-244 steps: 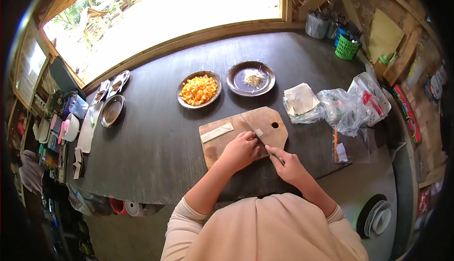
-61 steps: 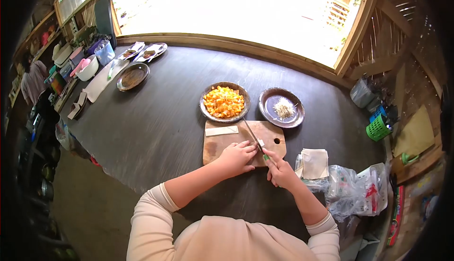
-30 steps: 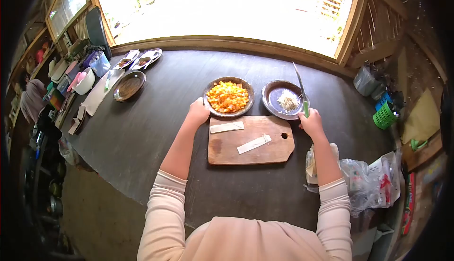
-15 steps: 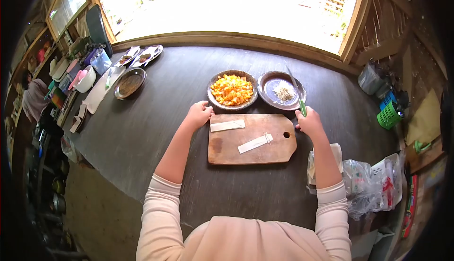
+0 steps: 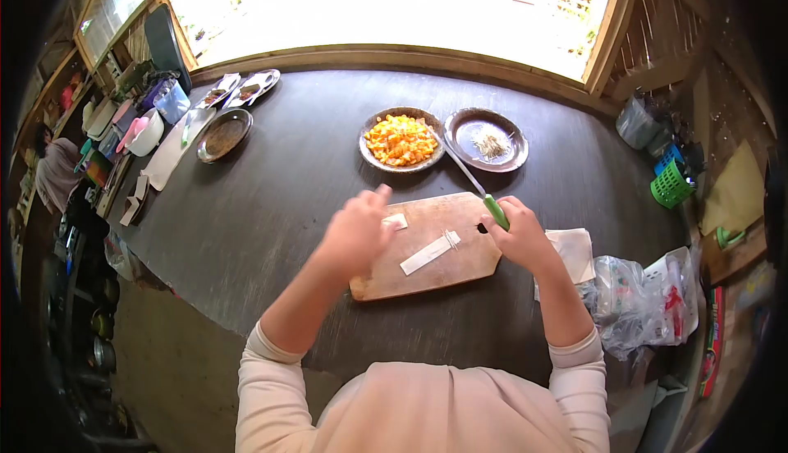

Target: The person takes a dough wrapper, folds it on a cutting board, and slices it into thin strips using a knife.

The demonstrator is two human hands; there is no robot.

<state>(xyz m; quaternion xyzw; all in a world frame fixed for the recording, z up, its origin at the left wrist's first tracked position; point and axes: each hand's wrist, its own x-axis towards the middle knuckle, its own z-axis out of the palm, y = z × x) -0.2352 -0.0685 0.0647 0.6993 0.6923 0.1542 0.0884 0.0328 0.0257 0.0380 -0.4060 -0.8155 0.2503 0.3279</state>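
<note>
My right hand (image 5: 517, 227) grips the green handle of a knife (image 5: 495, 211) at the right end of a wooden cutting board (image 5: 443, 269); the blade points up and left between two plates. My left hand (image 5: 361, 223), blurred, is over the board's left end, and its grip is unclear. It partly covers one pale strip (image 5: 398, 221). Another pale strip (image 5: 427, 254), with thin cut slivers at its right end, lies mid-board. Behind the board stand a plate of orange diced pieces (image 5: 400, 141) and a dark plate (image 5: 464, 157) with a small heap of thin pale shreds (image 5: 490, 144).
Pale folded cloths (image 5: 573, 252) and plastic bags (image 5: 621, 297) lie at the right. A green basket (image 5: 671, 186) stands further back. At the left are a dark empty-looking dish (image 5: 225, 134), two small plates (image 5: 250, 88) and a white bowl (image 5: 144, 133). A person (image 5: 56, 170) is at the far left.
Both hands left the strip and moved apart to the board's ends, the right keeping the knife. The board has since turned and shifted nearer me, and the two plates stand closer together.
</note>
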